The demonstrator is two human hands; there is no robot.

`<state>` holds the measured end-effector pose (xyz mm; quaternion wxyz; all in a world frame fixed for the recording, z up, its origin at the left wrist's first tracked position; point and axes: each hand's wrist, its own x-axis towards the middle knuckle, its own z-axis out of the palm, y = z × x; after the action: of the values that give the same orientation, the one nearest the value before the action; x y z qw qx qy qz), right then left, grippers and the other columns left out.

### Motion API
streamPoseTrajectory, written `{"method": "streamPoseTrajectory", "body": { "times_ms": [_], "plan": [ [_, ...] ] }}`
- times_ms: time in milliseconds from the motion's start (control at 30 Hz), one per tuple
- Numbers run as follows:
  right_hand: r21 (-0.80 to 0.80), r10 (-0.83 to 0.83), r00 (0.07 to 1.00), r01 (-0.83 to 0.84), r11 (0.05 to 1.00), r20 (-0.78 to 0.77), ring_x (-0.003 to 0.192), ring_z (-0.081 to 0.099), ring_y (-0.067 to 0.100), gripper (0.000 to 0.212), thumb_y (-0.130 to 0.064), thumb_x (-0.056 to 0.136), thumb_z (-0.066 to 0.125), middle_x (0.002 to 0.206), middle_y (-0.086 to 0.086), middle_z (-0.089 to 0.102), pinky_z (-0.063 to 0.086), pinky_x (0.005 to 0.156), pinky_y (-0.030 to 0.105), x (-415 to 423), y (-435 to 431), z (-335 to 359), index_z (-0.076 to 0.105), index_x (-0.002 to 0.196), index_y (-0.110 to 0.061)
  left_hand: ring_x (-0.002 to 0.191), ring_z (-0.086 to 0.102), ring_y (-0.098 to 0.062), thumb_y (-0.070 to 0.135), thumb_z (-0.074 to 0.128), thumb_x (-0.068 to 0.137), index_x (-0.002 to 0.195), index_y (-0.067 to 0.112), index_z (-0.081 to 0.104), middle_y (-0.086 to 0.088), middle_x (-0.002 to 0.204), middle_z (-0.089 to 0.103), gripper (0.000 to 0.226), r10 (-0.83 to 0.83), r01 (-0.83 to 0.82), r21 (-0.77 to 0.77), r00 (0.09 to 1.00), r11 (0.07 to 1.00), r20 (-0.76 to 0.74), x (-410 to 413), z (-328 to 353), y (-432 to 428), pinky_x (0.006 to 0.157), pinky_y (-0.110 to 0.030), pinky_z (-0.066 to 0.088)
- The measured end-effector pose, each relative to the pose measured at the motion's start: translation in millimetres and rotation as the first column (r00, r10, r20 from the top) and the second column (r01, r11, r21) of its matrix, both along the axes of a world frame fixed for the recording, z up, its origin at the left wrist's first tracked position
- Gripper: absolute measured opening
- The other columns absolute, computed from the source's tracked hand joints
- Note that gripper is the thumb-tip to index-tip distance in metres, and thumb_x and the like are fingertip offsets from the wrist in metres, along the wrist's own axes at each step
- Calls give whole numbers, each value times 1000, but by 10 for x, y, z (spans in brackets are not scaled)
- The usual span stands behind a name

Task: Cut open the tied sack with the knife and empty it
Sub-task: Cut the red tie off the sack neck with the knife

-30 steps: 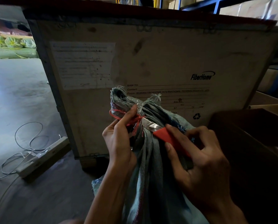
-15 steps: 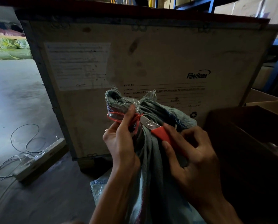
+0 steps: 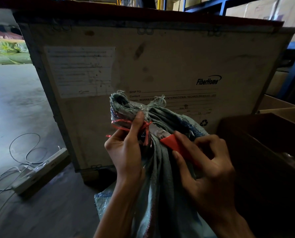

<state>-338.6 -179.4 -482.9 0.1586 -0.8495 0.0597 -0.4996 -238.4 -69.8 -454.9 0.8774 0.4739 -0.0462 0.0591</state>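
A grey-blue woven sack (image 3: 162,169) stands upright in front of me, its neck bunched and bound with a red plastic string (image 3: 121,123). My left hand (image 3: 126,150) grips the neck just below the tie, thumb pressed up against the string. My right hand (image 3: 207,170) holds a red-handled knife (image 3: 174,143); its silver blade points left and touches the string at the knot. Part of the handle is hidden under my fingers.
A large wooden crate (image 3: 160,66) marked FiberHome stands right behind the sack. A dark open box (image 3: 263,152) sits to the right. On the concrete floor at left lie a long light fixture (image 3: 40,170) and loose white cable (image 3: 23,148).
The hands, knife and sack keep the same grip. The blade has stayed against the red tie, and the view has shifted slightly.
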Motion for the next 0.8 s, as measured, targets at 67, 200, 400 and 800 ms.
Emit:
{"method": "streamPoseTrajectory", "body": {
  "times_ms": [67,200,400,800],
  "plan": [
    [-14,-4,1000,4,1000,1,92,48,15,45,-41,90,59,100,5,54,51,71,32,6,-3,-10,63,132,-24,87,77,-38,25,84,81,74,9,80,-22,87,79,18,-14,14,1,1000,1000,-5,12,-1,9,87,-52,63],
    [-55,4,1000,-4,998,1,88,51,20,44,-41,92,58,97,7,55,51,67,38,0,-6,-1,61,133,-25,84,79,-33,22,83,82,75,10,80,-16,85,80,14,-33,33,0,999,999,-5,24,16,37,84,-45,64],
    [-148,-32,999,33,988,10,87,52,22,43,-39,89,62,96,10,58,49,65,39,-38,-44,55,66,129,-22,86,78,-38,24,83,82,78,7,80,-17,85,80,17,5,-8,76,999,997,47,17,26,66,82,-48,65],
    [-7,-55,997,55,998,48,85,56,17,45,-40,90,63,96,5,58,51,70,25,-2,47,-95,65,130,-19,88,78,-41,29,86,80,80,1,80,-20,85,80,28,76,-76,17,997,997,12,-8,-54,-66,86,-59,61]
  ]
}}
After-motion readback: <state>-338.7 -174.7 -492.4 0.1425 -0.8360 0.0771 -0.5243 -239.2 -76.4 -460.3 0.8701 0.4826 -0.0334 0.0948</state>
